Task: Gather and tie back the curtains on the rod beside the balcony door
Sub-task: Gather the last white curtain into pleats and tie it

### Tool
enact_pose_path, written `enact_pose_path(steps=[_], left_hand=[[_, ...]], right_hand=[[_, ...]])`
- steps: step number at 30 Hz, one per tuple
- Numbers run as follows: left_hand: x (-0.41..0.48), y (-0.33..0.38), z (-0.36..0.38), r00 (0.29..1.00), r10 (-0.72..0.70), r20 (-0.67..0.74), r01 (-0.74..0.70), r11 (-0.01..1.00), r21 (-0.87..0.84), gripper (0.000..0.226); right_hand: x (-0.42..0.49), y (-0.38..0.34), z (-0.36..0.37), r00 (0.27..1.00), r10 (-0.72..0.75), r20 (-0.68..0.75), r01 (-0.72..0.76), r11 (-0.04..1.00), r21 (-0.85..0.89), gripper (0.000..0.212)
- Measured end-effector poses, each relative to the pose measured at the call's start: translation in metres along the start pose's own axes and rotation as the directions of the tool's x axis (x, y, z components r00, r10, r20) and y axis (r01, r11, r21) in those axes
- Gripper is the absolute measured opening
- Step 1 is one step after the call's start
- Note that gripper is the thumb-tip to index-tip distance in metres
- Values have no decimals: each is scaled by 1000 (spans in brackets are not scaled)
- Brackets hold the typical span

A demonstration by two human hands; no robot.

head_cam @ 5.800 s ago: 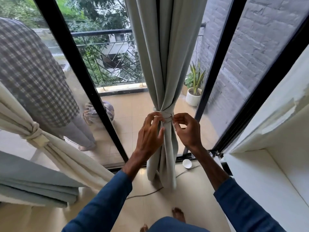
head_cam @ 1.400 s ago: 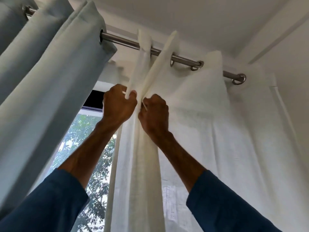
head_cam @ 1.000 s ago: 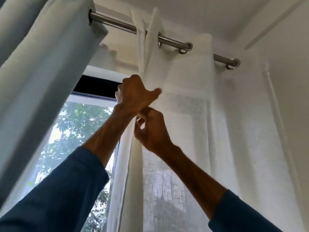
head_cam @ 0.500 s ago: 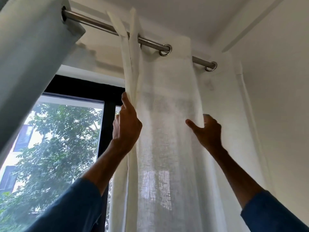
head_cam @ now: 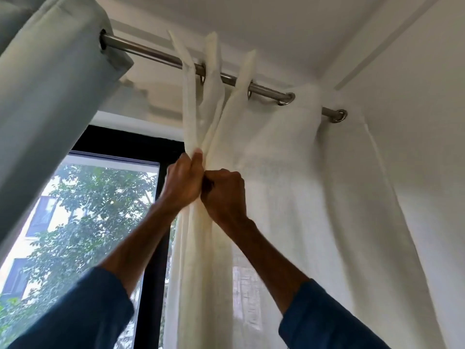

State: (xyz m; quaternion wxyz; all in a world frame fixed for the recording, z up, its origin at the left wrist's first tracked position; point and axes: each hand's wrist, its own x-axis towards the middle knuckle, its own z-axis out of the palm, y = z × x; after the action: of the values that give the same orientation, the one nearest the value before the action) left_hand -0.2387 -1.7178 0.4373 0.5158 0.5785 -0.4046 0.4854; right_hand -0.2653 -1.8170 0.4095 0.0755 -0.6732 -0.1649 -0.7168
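While the view looks upward, the grey-blue curtain (head_cam: 50,109) fills the side from nine to eleven o'clock, hanging from the metal rod (head_cam: 151,52), which runs from eleven o'clock down toward two o'clock. Below this curtain, at eight o'clock, the window (head_cam: 105,167) with a black frame shows green trees (head_cam: 83,222) and a building outside. Near the centre, the left hand (head_cam: 185,182) has its fingers curled round a bunch of folds of the white sheer curtain (head_cam: 289,185), with the thumb pressing the cloth at the top of the fist. Touching it at its three o'clock, the right hand (head_cam: 225,197) is closed as a fist on the same gathered folds; its fingertips are hidden. Both arms wear blue sleeves (head_cam: 83,311). At twelve o'clock from the hands, three folded tops of the white curtain stand up over the rod, drawn toward each other, while the rest hangs spread toward three o'clock, with metal eyelets (head_cam: 286,99) on the rod. At the far three o'clock side is the white wall (head_cam: 427,122)
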Motion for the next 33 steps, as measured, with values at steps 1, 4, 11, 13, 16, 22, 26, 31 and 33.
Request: enact_pose_path(steps=[1,4,11,13,16,22,26,31,33], left_hand=[[2,2,-3,999,-27,23,27,1000,-7,50],[3,12,1,994,-81,75,77,995,57,39],[7,43,28,983,-183,33,171,959,224,28],[6,41,34,986,-167,12,161,963,214,30],[-1,32,38,990,-141,-27,143,961,237,22],[-15,20,46,986,-159,-42,165,954,250,19],[-12,19,47,987,-161,-30,163,954,251,17],[-9,13,41,994,-113,-8,111,963,246,21],[-11,11,39,995,-99,-11,98,960,264,22]], right_hand=[[-2,1,-1,1000,-23,12,23,1000,-16,24],[-3,15,-11,998,-59,15,60,996,-58,11],[-17,34,-54,993,-50,105,41,996,80,13],[-23,47,-84,992,44,121,-62,986,153,12],[-33,96,-129,944,113,-311,-133,990,-45,17],[-36,185,-170,592,790,-162,-806,585,-95,121],[-31,191,-153,588,808,41,-806,581,115,104],[-8,167,-119,755,609,-242,-632,775,-21,33],[-6,140,-108,842,485,-237,-529,828,-186,29]])
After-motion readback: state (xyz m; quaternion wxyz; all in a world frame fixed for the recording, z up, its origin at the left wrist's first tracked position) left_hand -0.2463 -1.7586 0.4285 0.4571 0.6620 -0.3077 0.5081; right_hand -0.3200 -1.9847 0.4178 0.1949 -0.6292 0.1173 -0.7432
